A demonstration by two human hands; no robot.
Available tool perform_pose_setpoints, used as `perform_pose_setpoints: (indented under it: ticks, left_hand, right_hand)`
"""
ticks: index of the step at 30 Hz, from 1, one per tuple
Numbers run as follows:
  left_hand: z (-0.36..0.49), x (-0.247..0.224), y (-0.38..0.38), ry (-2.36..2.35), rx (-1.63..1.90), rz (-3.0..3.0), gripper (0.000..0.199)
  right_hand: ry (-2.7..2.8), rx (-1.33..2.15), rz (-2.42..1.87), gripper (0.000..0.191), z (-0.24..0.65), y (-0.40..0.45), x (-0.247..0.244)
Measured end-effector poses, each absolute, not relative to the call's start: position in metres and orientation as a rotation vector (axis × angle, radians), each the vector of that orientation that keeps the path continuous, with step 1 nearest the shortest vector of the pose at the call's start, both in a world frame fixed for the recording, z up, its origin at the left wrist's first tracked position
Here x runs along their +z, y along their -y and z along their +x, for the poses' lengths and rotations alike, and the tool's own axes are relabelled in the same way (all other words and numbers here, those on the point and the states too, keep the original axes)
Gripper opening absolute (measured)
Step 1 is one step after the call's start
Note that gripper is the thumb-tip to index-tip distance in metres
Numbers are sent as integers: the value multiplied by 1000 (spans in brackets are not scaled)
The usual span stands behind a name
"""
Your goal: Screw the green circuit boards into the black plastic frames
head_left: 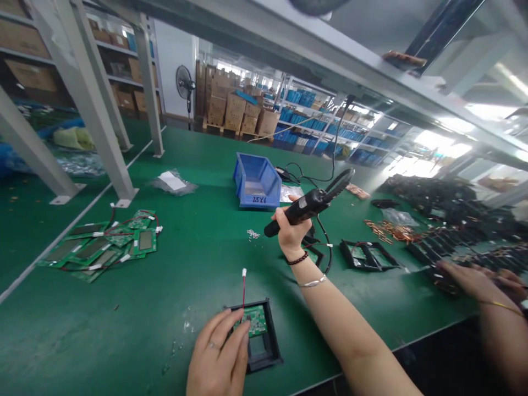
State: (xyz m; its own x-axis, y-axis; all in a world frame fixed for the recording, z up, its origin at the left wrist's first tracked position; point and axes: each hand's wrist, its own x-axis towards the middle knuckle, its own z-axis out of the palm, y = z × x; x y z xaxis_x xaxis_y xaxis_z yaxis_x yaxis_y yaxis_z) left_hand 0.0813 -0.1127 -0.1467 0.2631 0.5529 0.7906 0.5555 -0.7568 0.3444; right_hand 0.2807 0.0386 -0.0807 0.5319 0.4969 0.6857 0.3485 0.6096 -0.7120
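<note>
Near the front edge, a black plastic frame (270, 338) lies on the green table with a green circuit board (256, 320) in its upper part. My left hand (220, 349) rests on the frame's left side and the board, its fingers curved over them; a red wire with a white plug (244, 273) sticks up beyond the fingertips. My right hand (291, 228) is wrapped round a black electric screwdriver (303, 208), raised above the table and tilted, beyond the frame. Small screws (253, 234) lie in a loose pile left of the right hand.
Blue bin (258, 184) stands beyond the screws. Circuit boards with wires (103, 242) are heaped at left. More black frames (369, 256) lie right, near a co-worker's hands (474, 283). Metal posts (103, 110) rise at left; a black cable (324, 242) trails behind my right hand.
</note>
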Motion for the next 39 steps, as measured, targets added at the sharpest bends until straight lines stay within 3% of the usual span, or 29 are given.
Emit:
perform_pose_setpoints:
  ticks: [7, 15, 20, 29, 39]
  left_hand:
    - [83, -143, 113, 1190, -1606, -2493, 21]
    - [84, -143, 111, 1510, -1736, -2438, 17]
    - [91, -133, 111, 1460, -1672, -2558, 23]
    - [97, -124, 117, 1312, -1732, -2676, 16]
    - [92, -140, 144, 1209, -1484, -2504, 18]
  right_hand:
    - [1067, 198, -891, 29, 269, -17, -73]
    - [1041, 552, -537, 32, 252, 76, -24]
    - [1090, 725, -509, 34, 252, 122, -6]
    - [1128, 794, -479, 38, 252, 142, -11]
    - [1249, 846, -549, 34, 235, 139, -25]
